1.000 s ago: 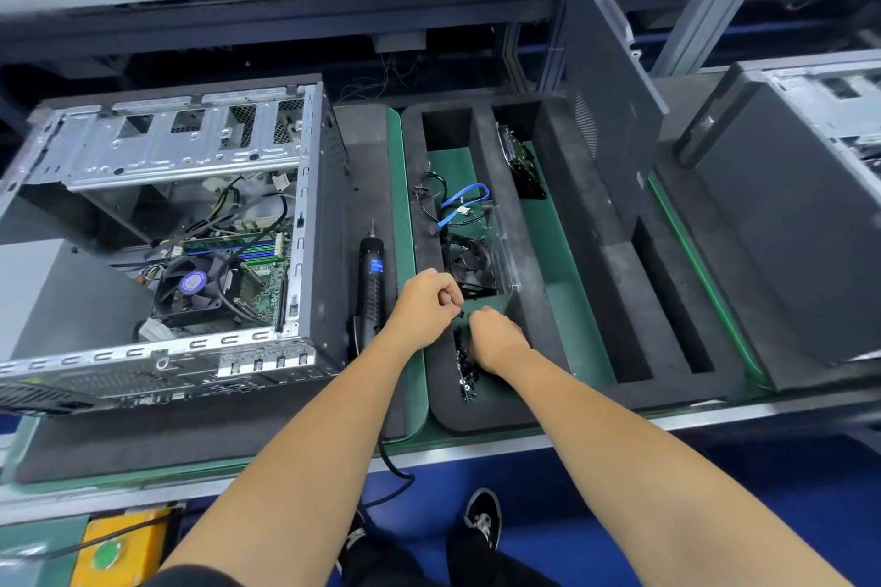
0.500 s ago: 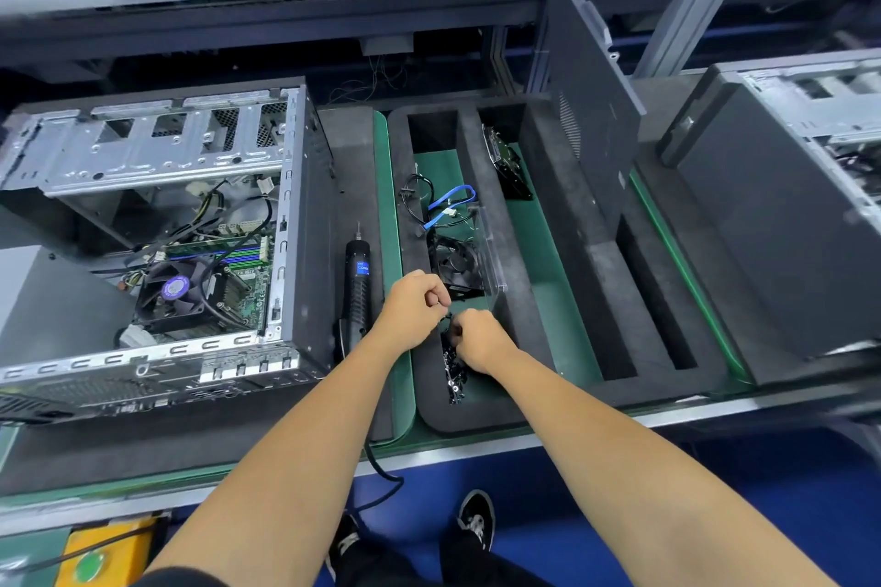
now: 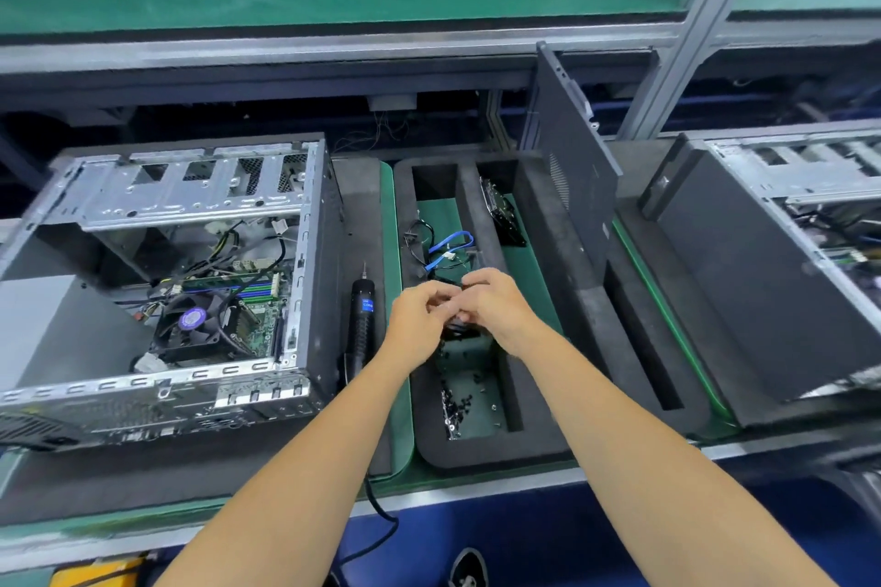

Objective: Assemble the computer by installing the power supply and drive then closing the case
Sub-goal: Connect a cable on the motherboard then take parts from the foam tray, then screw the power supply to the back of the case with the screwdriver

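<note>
- The left hand point(image 3: 419, 324) and the right hand point(image 3: 500, 315) are held together over the foam tray point(image 3: 486, 448), fingertips meeting just above its near compartment; something small appears to be pinched between them, but what it is cannot be told, nor whether either hand is truly clamped on it.
- Both forearms are stretched forward from 6 o'clock and converge, wrists slightly bent down, a pose judged to suit sorting or passing a small part.
- Loose screws point(image 3: 460, 405) are scattered at 6 o'clock of the hands on the tray floor, probably kept there so they stay within reach and cannot roll away.
- A blue cable point(image 3: 448, 243) and black leads are seen at 12 o'clock of the hands in the same compartment.
- The drive point(image 3: 498, 210) is stood on edge in the next slot, at 1 o'clock, not yet installed.
- The electric screwdriver point(image 3: 362, 315) is laid just at 9 o'clock of the left hand, between tray and case.
- The open computer case point(image 3: 190, 281) is lying further at 9 o'clock, motherboard exposed.
- The side panel point(image 3: 572, 167) is propped upright at 1 o'clock, so closing is judged still far off.
</note>
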A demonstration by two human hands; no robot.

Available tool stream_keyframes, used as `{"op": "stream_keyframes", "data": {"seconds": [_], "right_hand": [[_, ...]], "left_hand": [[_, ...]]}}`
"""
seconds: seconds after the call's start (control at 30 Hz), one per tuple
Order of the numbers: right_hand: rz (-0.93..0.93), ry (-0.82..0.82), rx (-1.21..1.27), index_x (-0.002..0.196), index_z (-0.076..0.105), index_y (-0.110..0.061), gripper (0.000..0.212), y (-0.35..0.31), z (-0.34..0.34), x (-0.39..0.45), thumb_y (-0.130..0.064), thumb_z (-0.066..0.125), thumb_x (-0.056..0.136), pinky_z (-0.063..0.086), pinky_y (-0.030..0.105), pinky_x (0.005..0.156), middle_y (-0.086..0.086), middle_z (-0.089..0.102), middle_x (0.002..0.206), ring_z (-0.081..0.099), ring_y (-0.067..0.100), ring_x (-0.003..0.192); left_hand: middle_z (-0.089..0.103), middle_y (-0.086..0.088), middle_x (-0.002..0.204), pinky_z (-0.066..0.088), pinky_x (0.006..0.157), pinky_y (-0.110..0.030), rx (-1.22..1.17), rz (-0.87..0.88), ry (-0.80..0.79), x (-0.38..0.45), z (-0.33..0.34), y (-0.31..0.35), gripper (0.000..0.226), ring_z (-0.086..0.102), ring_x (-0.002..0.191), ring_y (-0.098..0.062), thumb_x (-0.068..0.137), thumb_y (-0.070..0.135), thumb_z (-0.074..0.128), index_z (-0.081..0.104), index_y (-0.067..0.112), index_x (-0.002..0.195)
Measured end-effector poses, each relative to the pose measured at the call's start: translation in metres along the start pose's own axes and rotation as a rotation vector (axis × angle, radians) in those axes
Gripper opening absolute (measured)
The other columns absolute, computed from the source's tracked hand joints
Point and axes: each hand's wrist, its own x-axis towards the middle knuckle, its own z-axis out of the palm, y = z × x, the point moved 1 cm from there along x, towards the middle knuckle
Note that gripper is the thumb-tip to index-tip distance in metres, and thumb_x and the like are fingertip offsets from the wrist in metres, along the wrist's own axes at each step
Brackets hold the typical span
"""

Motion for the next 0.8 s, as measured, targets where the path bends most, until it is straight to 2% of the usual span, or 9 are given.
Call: {"op": "stream_keyframes", "data": {"seconds": [0.07,0.13,0.27,0.37,0.43,0.5,0.53,0.7,0.8], "right_hand": [[-0.011,-0.109,0.064,0.105,0.052,-0.001,0.030,-0.010,-0.005,-0.004,0.016,0.055,0.081,0.048,0.032,0.064,0.013,0.059,0.073,0.054,0.017,0.056],[-0.045,-0.176,0.073,0.101,0.053,-0.002,0.023,-0.019,-0.007,-0.006,0.015,0.052,0.086,0.048,0.028,0.062,0.011,0.060,0.072,0.054,0.015,0.056],[-0.072,-0.178,0.061,0.095,0.060,-0.001,0.002,-0.035,0.005,-0.005,-0.001,0.057,0.095,0.046,0.020,0.050,0.009,0.061,0.069,0.053,0.012,0.052],[-0.057,-0.049,-0.114,0.077,0.058,-0.010,0.019,-0.033,0.034,-0.001,-0.012,0.058,0.096,0.041,0.022,0.048,0.007,0.055,0.066,0.050,0.015,0.052],[-0.097,0.018,-0.441,0.068,0.051,-0.013,0.023,-0.022,0.062,0.002,-0.009,0.059,0.089,0.034,0.025,0.049,0.006,0.053,0.068,0.046,0.019,0.058],[-0.089,-0.044,-0.679,0.081,0.055,-0.009,0.010,-0.008,0.098,0.002,-0.014,0.057,0.089,0.035,0.027,0.056,0.013,0.060,0.084,0.049,0.024,0.073],[-0.078,-0.090,-0.727,0.092,0.057,-0.006,0.013,-0.001,0.114,0.002,-0.019,0.057,0.091,0.037,0.027,0.062,0.017,0.062,0.096,0.053,0.027,0.082],[0.004,-0.004,-0.755,0.120,0.048,0.005,0.050,0.007,0.148,0.004,-0.032,0.065,0.090,0.036,0.030,0.071,0.020,0.059,0.115,0.059,0.035,0.107],[0.003,0.001,-0.852,0.107,0.057,0.000,0.030,0.002,0.153,0.009,-0.026,0.061,0.091,0.039,0.029,0.067,0.020,0.061,0.106,0.057,0.030,0.086]], "left_hand": [[0.072,-0.003,0.074,0.055,0.066,-0.029,-0.027,0.002,0.048,0.001,-0.007,0.011,0.014,0.063,0.062,-0.015,0.086,0.002,0.063,0.074,0.011,0.085],[0.070,0.001,0.067,0.052,0.057,-0.024,-0.016,0.005,0.063,0.003,-0.015,0.023,0.017,0.060,0.052,-0.010,0.085,0.002,0.064,0.073,0.014,0.077],[0.068,0.004,0.069,0.052,0.063,-0.022,0.041,-0.014,0.154,0.008,-0.033,0.043,0.012,0.063,0.061,-0.014,0.083,0.008,0.068,0.071,0.015,0.073],[0.066,0.007,0.074,0.043,0.062,-0.012,0.106,-0.046,0.236,0.008,-0.050,0.048,0.013,0.061,0.072,-0.011,0.082,0.008,0.067,0.067,0.019,0.075],[0.066,0.005,0.080,0.045,0.068,-0.015,0.068,-0.079,0.271,0.006,-0.062,0.050,0.018,0.061,0.076,-0.013,0.083,0.003,0.061,0.066,0.020,0.081],[0.065,0.001,0.082,0.050,0.075,-0.024,0.014,-0.080,0.287,0.003,-0.077,0.053,0.021,0.060,0.078,-0.015,0.085,0.001,0.056,0.067,0.020,0.084],[0.065,-0.001,0.080,0.052,0.077,-0.029,-0.016,-0.074,0.283,0.001,-0.084,0.055,0.022,0.060,0.075,-0.016,0.086,0.001,0.056,0.067,0.019,0.082],[0.066,-0.001,0.070,0.054,0.070,-0.032,-0.069,-0.032,0.249,-0.004,-0.122,0.063,0.025,0.059,0.063,-0.013,0.086,0.002,0.058,0.065,0.024,0.074],[0.066,0.000,0.071,0.054,0.070,-0.029,-0.098,-0.024,0.227,-0.003,-0.135,0.062,0.025,0.060,0.066,-0.012,0.087,0.005,0.059,0.065,0.026,0.075]]}}
